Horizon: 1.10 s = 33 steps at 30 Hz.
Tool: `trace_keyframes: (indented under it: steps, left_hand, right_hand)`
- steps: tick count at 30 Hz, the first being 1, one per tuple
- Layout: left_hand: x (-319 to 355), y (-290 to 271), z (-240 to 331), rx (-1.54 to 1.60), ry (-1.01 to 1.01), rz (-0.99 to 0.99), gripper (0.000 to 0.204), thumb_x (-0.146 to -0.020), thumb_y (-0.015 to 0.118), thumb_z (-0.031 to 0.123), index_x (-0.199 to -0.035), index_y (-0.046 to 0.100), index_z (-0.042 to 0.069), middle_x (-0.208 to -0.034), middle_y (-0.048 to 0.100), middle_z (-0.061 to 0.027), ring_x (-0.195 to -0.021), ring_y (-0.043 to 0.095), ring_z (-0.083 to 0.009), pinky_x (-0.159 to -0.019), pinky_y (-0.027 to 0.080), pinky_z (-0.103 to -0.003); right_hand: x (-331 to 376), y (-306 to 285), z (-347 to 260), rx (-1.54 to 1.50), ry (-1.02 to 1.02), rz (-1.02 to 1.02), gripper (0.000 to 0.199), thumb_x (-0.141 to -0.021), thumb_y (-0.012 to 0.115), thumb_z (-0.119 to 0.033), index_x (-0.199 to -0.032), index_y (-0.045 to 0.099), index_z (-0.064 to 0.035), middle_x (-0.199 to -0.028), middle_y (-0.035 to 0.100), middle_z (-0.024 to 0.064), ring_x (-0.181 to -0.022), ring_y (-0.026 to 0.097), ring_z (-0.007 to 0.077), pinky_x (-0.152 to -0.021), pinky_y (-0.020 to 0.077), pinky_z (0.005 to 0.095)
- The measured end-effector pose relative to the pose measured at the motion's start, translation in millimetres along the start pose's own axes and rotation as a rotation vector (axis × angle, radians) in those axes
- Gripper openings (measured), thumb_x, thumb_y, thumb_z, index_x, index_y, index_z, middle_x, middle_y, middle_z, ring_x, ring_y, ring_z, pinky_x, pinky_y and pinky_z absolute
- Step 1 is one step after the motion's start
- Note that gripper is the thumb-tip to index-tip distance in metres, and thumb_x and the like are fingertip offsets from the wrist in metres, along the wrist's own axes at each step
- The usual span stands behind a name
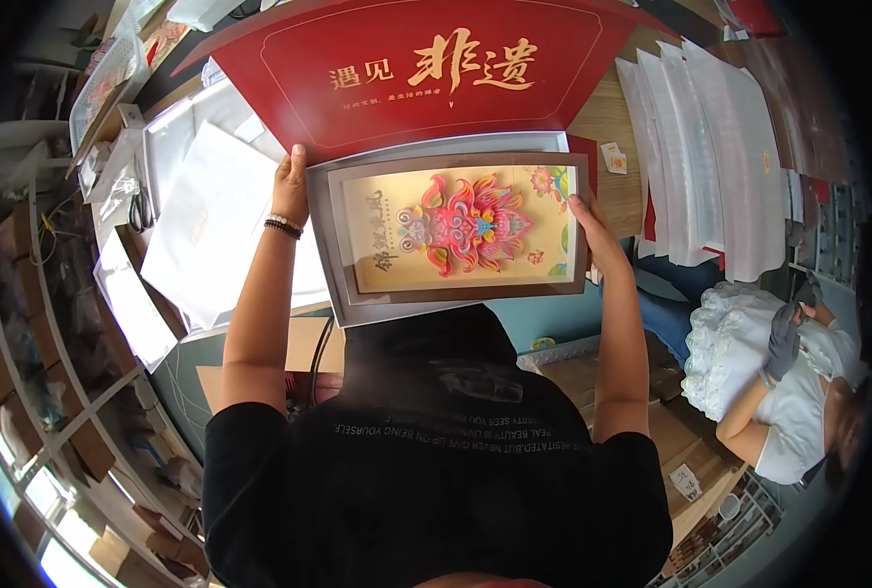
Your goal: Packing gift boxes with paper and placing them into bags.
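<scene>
One framed artwork [470,225], seemingly not fully seated in its box [334,257], is held by the right hand [602,235], the box's left corner by the left hand [292,188]. The raised lid [436,98] is not yet closed.

Gold characters [480,67] mark the red lid [436,103] beyond the framed picture [460,227]; dark ones [381,233] line the picture's left end. Below it, pale lettering [455,440] crosses the black shirt [436,500].

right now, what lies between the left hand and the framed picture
In the head view, a narrow strip of the pale box lies between the left hand and the framed picture.
</scene>
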<state>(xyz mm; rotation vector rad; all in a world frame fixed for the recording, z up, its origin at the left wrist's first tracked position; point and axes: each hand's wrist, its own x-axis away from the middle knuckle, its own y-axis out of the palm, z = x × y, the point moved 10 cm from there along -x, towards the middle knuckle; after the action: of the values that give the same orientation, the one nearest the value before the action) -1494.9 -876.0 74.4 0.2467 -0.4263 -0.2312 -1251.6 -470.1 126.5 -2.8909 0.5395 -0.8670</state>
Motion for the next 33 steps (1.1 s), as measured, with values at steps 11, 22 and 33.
trace_keyframes:
  steps: [11, 22, 33]
  left_hand:
    - [8.8, -0.4, -9.7, -0.089, -0.171, 0.101, 0.071, -0.089, 0.041, 0.058, -0.127, 0.044, -0.002, -0.119, 0.053, -0.012, -0.104, 0.052, -0.0192, -0.089, 0.042, -0.03]
    - [34.4, 10.9, -10.4, -0.243, 0.003, 0.001, 0.074, -0.079, 0.07, 0.033, -0.13, 0.029, 0.0, -0.127, 0.043, -0.0205, -0.118, 0.044, -0.0283, -0.097, 0.038, -0.037]
    - [91.5, 220.5, 25.1, -1.383, 0.981, -0.484, 0.06, -0.077, 0.06, 0.016, -0.133, 0.038, 0.008, -0.124, 0.045, -0.0162, -0.113, 0.045, -0.032, -0.098, 0.037, -0.043]
  right_hand:
    - [-11.8, 27.8, -22.3, -0.163, -0.089, 0.068, 0.058, -0.09, 0.053, -0.04, -0.133, 0.039, -0.0037, -0.12, 0.052, 0.009, -0.108, 0.047, 0.0158, -0.093, 0.0362, 0.0276]
    - [-21.1, 23.9, -24.8, 0.856, -0.085, 0.084, 0.062, -0.093, 0.036, -0.049, -0.115, 0.043, 0.0084, -0.111, 0.049, 0.0365, -0.107, 0.049, 0.0452, -0.09, 0.04, 0.0442]
    - [-53.3, -23.3, -36.8, 0.731, -0.48, 0.179, 0.079, -0.073, 0.054, 0.001, -0.142, 0.019, -0.0144, -0.13, 0.033, 0.0201, -0.118, 0.04, 0.0361, -0.101, 0.033, 0.0384]
